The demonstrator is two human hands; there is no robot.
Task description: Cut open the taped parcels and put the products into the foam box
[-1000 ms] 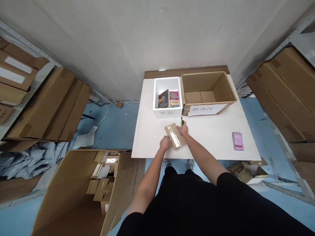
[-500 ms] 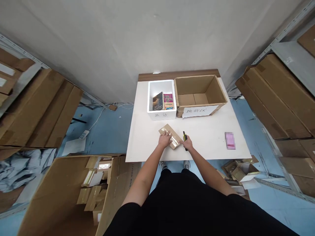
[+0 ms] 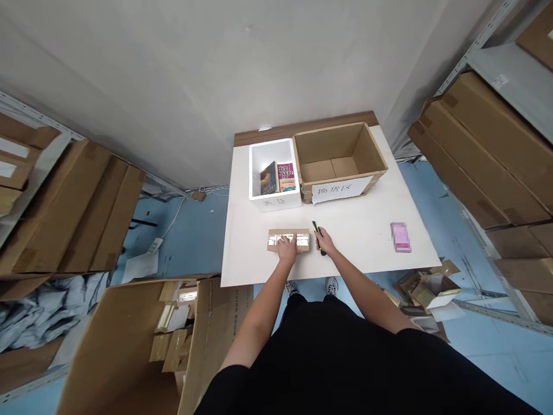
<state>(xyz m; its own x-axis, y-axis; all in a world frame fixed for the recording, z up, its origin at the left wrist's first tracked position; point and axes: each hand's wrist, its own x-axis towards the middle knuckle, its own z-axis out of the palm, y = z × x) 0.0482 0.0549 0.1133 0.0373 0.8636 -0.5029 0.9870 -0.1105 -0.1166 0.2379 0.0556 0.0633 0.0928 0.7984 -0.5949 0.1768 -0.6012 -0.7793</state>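
A small taped cardboard box [image 3: 273,242] lies on the white table [image 3: 246,259], its long side roughly along the table's front edge. My left hand [image 3: 287,249] rests on top of it with the fingers spread, pressing on the shiny tape. To the right of the box, my right hand [image 3: 325,241] grips a black and yellow utility knife [image 3: 315,226], which points away from me. The knife is apart from the box. Whether its blade is out, I cannot tell.
Behind the box stand a white foam bin [image 3: 275,203] with books [image 3: 286,176] in it and an open cardboard carton [image 3: 345,124] with a paper label. A pink blurred item [image 3: 401,237] lies at the right. A large carton [image 3: 103,346] of small boxes stands on the floor at left.
The small box has turned from a slant to lie straight along the table edge. My right hand has let go of its corner and drawn away with the knife. The view has shifted slightly.
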